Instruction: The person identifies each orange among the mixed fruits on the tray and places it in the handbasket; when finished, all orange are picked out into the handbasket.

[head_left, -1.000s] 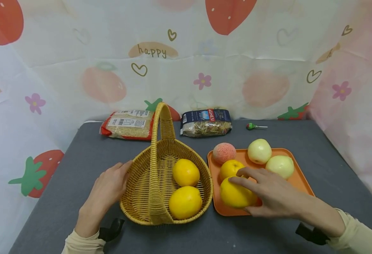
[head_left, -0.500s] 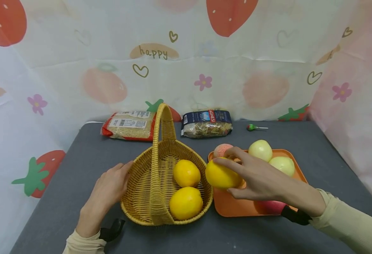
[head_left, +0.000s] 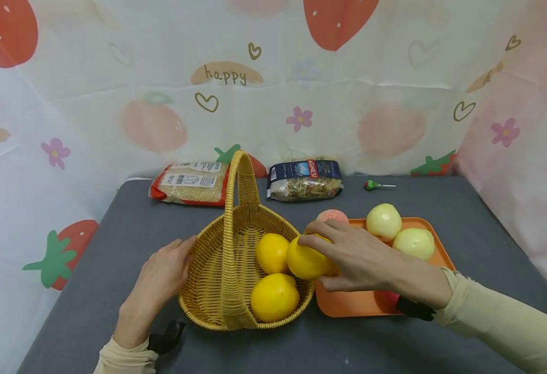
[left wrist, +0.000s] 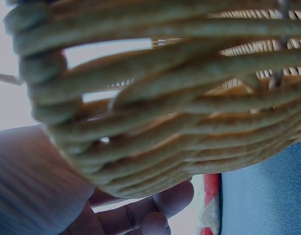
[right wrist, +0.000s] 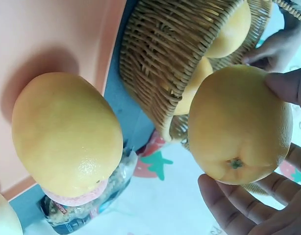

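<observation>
My right hand (head_left: 355, 254) grips a yellow fruit (head_left: 307, 259) at the right rim of the wicker basket (head_left: 201, 296), with fingers and thumb around its sides. A small dried stem spot shows on that fruit in the right wrist view. Two similar yellow fruits (head_left: 274, 297) lie inside the basket, right of its handle (head_left: 229, 249). At the basket's left rim, my left hand (head_left: 159, 275) holds the wall; its fingertips (left wrist: 172, 198) show beyond the weave in the left wrist view. Another yellow fruit (right wrist: 67, 132) sits on the orange tray (head_left: 348, 306), mostly hidden in the head view.
The tray also carries two pale green round fruits (head_left: 383, 222), a pink fuzzy fruit (head_left: 332, 215) and a partly covered deep-pink thing (head_left: 387, 299). Behind stand a red-edged bag of grain (head_left: 189, 184), a dark-labelled AGNESI pack (head_left: 305, 182) and a lollipop (head_left: 371, 185).
My right hand has carried the yellow fruit leftward from above the tray to the basket's right rim. My left hand stays at the left rim.
</observation>
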Demonstrator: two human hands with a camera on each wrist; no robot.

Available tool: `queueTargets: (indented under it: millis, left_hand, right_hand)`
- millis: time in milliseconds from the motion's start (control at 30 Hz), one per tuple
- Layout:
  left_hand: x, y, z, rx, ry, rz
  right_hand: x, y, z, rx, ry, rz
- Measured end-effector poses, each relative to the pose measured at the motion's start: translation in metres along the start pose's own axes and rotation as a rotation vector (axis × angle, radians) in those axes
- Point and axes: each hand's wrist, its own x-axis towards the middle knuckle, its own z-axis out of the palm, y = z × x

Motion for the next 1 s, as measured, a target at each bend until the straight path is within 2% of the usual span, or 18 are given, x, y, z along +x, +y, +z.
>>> queueTargets:
  millis: [367,667,1000]
  left_hand:
    - [0.001,-0.001,0.0,0.009,-0.001,0.001]
    - [0.001,-0.001,-0.001,0.001,-0.013,-0.001]
    - [0.002,0.0,0.0,0.002,-0.028,-0.018]
  right_hand:
    - [0.007,0.003,0.006,0.005,-0.006,-0.083]
    - [0.013,-0.003,0.011,-0.038,0.0,-0.121]
    - [0.017,-0.005,0.013,-0.048,-0.041,-0.111]
